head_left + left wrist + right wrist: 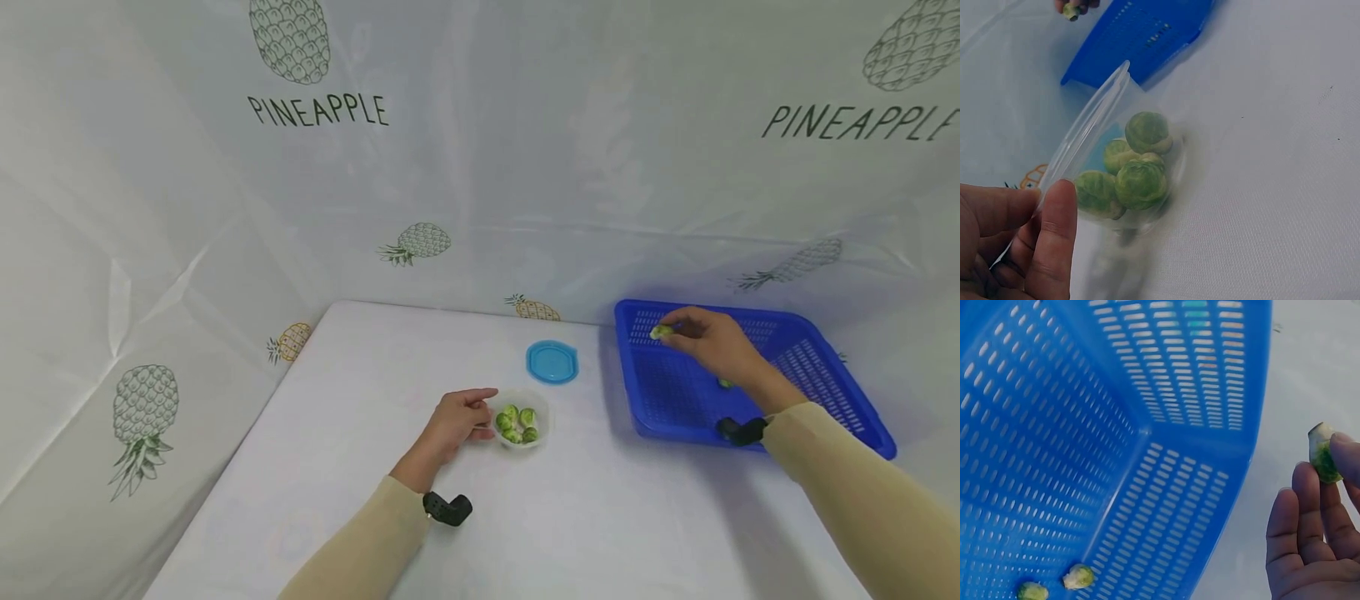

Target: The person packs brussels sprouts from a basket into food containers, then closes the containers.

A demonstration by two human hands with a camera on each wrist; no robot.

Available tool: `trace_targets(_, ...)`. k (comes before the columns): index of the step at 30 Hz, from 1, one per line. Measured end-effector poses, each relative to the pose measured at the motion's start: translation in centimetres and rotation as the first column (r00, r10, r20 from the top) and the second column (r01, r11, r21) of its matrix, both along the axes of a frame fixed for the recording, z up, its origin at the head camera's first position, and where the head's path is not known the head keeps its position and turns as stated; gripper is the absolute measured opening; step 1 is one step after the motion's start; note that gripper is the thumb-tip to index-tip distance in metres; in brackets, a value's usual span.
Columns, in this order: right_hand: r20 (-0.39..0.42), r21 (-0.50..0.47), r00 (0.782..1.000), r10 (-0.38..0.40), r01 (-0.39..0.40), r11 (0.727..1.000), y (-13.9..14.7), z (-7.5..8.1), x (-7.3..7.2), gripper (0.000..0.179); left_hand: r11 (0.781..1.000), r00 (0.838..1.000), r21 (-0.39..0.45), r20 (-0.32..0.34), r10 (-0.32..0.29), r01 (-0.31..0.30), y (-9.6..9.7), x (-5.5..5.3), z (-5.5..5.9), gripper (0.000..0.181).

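My left hand [456,418] pinches the rim of a clear plastic bowl [1175,169] between thumb and fingers. Several Brussels sprouts [1141,182] lie inside the bowl, seen through its wall in the left wrist view. Over the left part of the blue basket [633,400], my right hand [712,343] pinches one Brussels sprout [1324,453] between thumb and fingertips. In the right wrist view, two more sprouts [1079,577] lie on the basket floor; in the head view the right hand and forearm hide part of the basket.
A round light-blue lid [552,362] lies on the white table [337,492] between bowl and basket, a little farther back. Behind the table hangs a pale sheet [525,183] printed with pineapples. The basket stands at the table's right side near that sheet.
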State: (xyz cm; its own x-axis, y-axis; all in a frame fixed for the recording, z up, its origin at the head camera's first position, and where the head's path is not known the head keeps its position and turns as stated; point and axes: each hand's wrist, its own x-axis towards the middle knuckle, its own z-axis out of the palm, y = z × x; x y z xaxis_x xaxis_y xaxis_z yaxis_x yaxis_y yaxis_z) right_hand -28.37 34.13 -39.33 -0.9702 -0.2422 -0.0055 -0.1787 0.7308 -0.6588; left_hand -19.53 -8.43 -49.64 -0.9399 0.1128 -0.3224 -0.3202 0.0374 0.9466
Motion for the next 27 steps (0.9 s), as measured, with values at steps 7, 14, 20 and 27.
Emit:
trace_targets(7,-0.012,-0.032,1.0,-0.025,0.025,0.999,-0.7,0.2,0.7,0.05,1.0,1.0,0.002,-0.002,0.001,-0.001,-0.1,0.0,-0.1,0.045)
trace_targets(14,-0.044,-0.052,0.998,-0.043,0.04,0.998,-1.7,0.4,1.6,0.05,1.0,1.0,0.015,0.009,0.004,-0.004,-0.1,0.0,0.0,0.044)
trace_targets(20,-0.086,-0.071,0.996,-0.029,0.023,0.997,-2.7,0.5,2.2,0.047,1.0,1.0,0.008,0.008,0.005,-0.005,-0.1,0.0,-0.3,0.044)
trace_targets(27,-0.143,-0.139,0.99,-0.009,-0.011,0.99,-3.7,0.5,2.7,0.039,1.0,1.0,0.012,-0.002,0.001,-0.001,-0.1,-0.1,-0.2,0.044)
